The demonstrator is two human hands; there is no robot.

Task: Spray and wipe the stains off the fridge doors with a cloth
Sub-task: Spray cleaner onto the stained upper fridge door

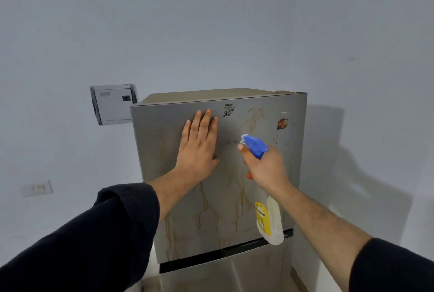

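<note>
Against the stained upper fridge door [234, 197], left hand [198, 142] presses flat, fingers straight; at 3 o'clock, right hand [265, 169] grips the spray bottle [270, 219].

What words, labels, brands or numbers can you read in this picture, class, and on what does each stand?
No text here can be read.
yellow label on the white plastic spray bottle: black print, too blurred.
black mark near the top of the grey metal fridge door: unreadable.
red-brown round sticker on the same door: too small.
pale plate on the grey wall box: blurred.
</note>
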